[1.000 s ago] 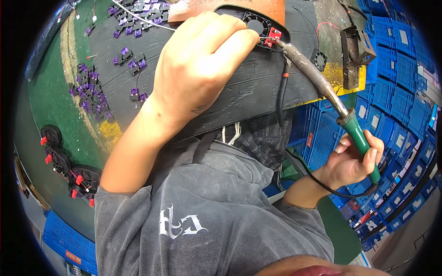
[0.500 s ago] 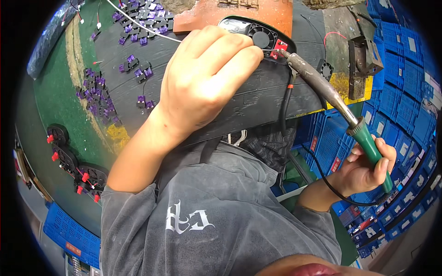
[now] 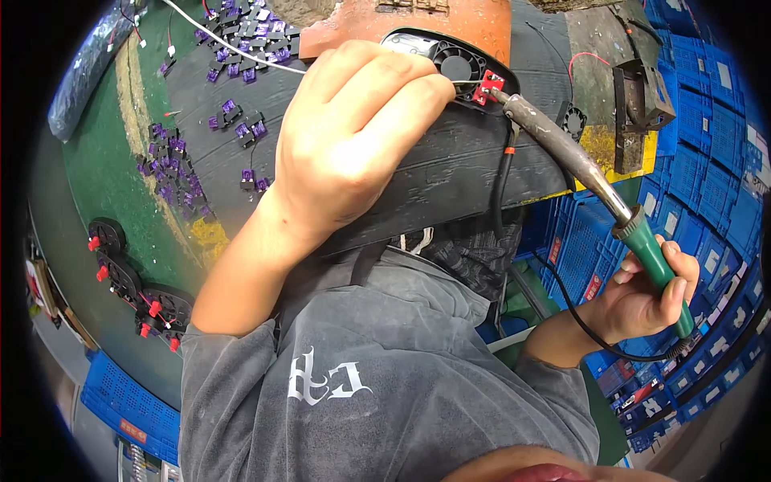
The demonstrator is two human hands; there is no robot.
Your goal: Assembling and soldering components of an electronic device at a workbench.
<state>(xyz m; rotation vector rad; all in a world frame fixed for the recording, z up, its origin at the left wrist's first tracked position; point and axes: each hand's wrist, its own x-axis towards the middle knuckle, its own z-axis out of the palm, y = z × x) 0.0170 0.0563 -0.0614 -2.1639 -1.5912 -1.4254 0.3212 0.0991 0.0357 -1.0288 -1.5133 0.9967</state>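
Note:
My left hand [image 3: 353,132] is closed around a thin grey solder wire [image 3: 237,51] that trails off to the upper left. Its short free end pokes out past my fingers to a small red circuit board [image 3: 489,86]. That board lies beside a black cooling fan [image 3: 458,69] in a glossy black housing [image 3: 407,42], partly hidden by my hand. In my right hand [image 3: 642,304] is a soldering iron [image 3: 562,145], gripped by its green handle. The iron's tip meets the lower right part of the red board, close to the wire's end.
Purple-and-black small parts [image 3: 241,40] lie in groups at the left. Black housings with red connectors [image 3: 124,277] sit farther left. A metal stand [image 3: 640,108] is at the right table edge, near a loose small fan [image 3: 573,120]. Blue crates [image 3: 711,128] are stacked beyond.
The iron's tip has shifted slightly down on the red board, and the wire's end now sits a little apart from it. Both hands keep their grip.

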